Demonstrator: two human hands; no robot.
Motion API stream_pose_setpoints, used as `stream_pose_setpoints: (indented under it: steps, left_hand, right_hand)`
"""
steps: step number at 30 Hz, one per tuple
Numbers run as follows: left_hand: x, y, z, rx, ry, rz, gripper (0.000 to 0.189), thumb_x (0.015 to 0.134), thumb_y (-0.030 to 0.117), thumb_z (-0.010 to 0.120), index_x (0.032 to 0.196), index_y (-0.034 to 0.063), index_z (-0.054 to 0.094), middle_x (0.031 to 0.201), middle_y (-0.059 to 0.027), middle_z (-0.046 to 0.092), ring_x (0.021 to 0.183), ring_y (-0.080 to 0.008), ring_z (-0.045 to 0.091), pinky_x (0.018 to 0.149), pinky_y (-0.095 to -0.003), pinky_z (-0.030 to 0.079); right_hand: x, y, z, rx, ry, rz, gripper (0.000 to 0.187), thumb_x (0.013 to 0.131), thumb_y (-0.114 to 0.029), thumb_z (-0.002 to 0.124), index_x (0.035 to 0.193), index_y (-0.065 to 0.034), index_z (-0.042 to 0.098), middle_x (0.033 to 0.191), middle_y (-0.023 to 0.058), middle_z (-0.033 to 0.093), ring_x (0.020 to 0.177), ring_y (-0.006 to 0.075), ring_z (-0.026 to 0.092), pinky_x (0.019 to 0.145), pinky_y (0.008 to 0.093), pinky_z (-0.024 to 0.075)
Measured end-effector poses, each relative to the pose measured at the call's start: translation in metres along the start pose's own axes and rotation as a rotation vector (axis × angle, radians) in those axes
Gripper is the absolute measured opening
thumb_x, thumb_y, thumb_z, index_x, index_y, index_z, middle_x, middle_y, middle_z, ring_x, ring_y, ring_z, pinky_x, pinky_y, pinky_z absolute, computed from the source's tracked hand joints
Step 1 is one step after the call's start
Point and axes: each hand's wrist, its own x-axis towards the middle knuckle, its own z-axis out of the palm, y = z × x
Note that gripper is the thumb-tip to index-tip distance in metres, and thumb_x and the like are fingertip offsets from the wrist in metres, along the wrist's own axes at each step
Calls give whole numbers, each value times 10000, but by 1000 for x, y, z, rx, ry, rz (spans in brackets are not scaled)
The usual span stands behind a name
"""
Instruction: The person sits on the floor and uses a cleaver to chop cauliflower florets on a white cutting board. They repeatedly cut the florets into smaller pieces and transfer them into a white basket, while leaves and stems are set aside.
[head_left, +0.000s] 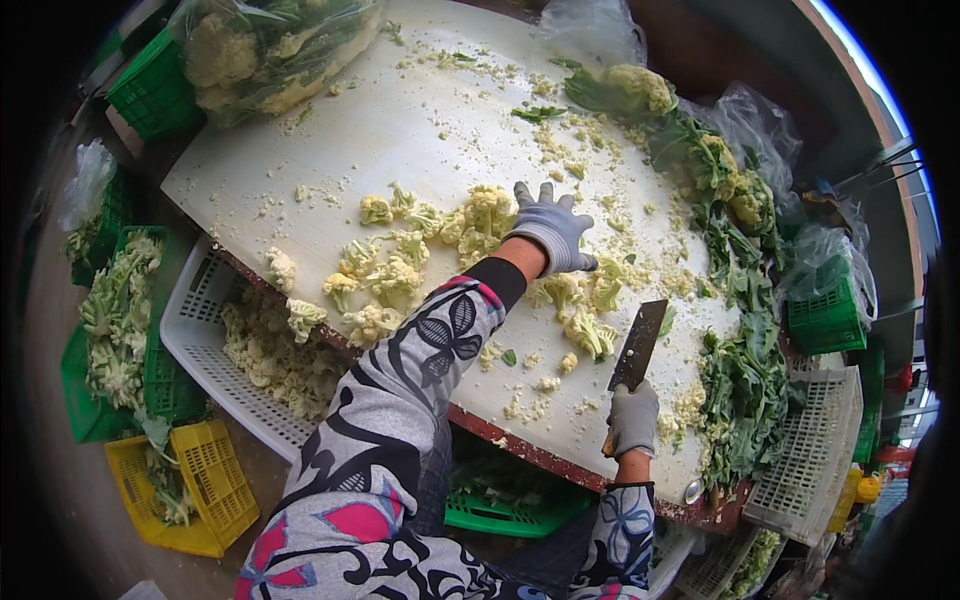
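Note:
My left hand (551, 229), in a grey work glove, reaches over the white tabletop (360, 135) with its fingers spread and nothing in its grasp. Close beside it lie cut cauliflower florets (486, 214), and more florets (592, 334) sit just below its thumb. My right hand (634, 418), gloved too, grips the handle of a cleaver-like knife (639, 345). The wide blade points up and away from me, with small crumbs stuck to it. A loose group of florets (394, 277) spreads to the left of my left forearm.
Cauliflower leaves (750, 390) pile along the right edge, with whole heads (720, 165) farther up. A plastic bag of cauliflowers (277, 56) rests at the upper left. Below the left edge stands a white crate (199, 330) of florets, near a yellow crate (225, 487). A spoon (694, 491) lies bottom right.

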Motion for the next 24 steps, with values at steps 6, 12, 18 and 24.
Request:
stream_pose_setpoints:
  steps: [6,12,18,24]
  left_hand:
    - [20,-19,16,147,-99,-66,729,791,706,580,1307,192,617,1354,-147,545,1252,-337,537,1066,-685,255]
    - [-45,-77,13,135,46,-75,537,809,565,617,1093,123,722,1148,-204,620,1088,-343,618,972,-450,458]
    - [-169,-176,0,278,220,-350,468,870,533,559,1105,161,717,1062,-147,614,1032,-282,612,963,-437,451]
    - [-295,-243,26,151,590,-755,450,828,450,693,1203,202,668,1177,-132,604,1135,-315,573,972,-449,470]
  right_hand:
    - [11,-45,25,-384,23,-320,272,909,-241,548,979,4,642,861,259,689,842,428,675,777,487,526]
    - [-44,-106,65,-157,-91,-414,254,920,-221,531,1000,4,616,863,266,685,842,439,668,775,498,520]
    - [-109,-176,114,-214,-246,-728,253,938,-233,524,1018,-8,607,852,253,692,848,431,673,775,501,519]
    - [-181,-218,145,-276,-391,-949,248,956,-272,526,988,-38,603,868,245,687,856,425,670,775,511,516]
